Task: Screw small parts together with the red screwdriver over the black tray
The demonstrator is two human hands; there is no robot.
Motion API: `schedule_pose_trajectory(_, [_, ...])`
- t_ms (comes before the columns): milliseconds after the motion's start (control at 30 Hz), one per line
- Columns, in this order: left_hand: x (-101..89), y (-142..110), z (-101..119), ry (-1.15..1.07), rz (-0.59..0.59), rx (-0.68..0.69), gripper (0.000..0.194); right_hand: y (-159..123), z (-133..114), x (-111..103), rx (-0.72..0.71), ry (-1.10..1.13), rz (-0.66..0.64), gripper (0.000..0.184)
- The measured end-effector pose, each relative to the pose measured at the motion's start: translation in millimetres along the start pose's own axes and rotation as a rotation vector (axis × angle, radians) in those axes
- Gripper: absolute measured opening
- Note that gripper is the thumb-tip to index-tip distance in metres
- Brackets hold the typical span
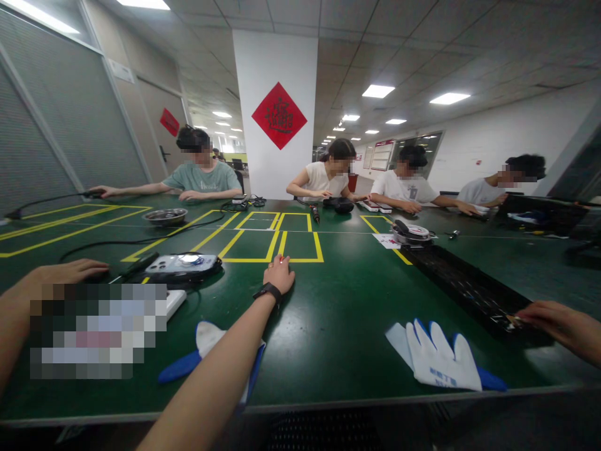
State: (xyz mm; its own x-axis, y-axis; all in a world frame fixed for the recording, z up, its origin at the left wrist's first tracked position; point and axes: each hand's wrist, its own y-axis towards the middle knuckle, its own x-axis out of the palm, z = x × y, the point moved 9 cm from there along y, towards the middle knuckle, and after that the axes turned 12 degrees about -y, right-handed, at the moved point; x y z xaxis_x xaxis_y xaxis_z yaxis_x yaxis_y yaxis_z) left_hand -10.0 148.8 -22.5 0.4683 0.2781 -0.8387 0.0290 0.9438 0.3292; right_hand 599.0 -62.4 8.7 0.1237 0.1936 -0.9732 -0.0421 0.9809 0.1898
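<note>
My left hand (278, 273) reaches far out over the green table (347, 313), with a black watch (268, 291) on its wrist. Its fingers are curled into a loose fist at the near edge of a yellow-taped box (272, 245); nothing shows inside it. My forearm lies across a white and blue glove (206, 351). My right hand (561, 326) comes in from the right edge and pinches a small pale part (513, 321) at the near end of a long black tray (464, 285). A second white and blue glove (441, 358) lies between my arms.
Another person's arm and flat hand (70, 270) rest at the left, beside a phone on a black fixture (183, 265). A metal bowl (165, 216), cables and a tape reel (410, 233) sit further out. Several people work along the far side, before a white pillar (277, 113).
</note>
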Motion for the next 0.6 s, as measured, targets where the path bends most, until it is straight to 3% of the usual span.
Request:
schedule_pose_trajectory(167, [-1.2, -1, 2, 0.0, -0.017, -0.01, 0.054, 5, 10, -13, 0.054, 0.031, 0.027, 0.029])
schedule_pose_trajectory(267, [-0.8, 0, 1, 0.002, -0.016, -0.005, 0.054, 24, 5, -23, 0.1, 0.007, -0.041, 0.031])
schedule_pose_trajectory(400, [-0.5, 0, -1, 0.005, -0.005, -0.005, 0.054, 59, -5, -37, 0.143, -0.137, 0.033, 0.037])
schedule_pose_trajectory(467, [-0.4, 0, -2, 0.0, -0.004, -0.002, 0.055, 70, -5, -30, 0.111, -0.134, 0.047, 0.045])
schedule_pose_trajectory(600, [-0.7, 0, -1, -0.002, -0.009, -0.006, 0.055, 66, 32, 11, 0.18, -0.126, -0.084, 0.048])
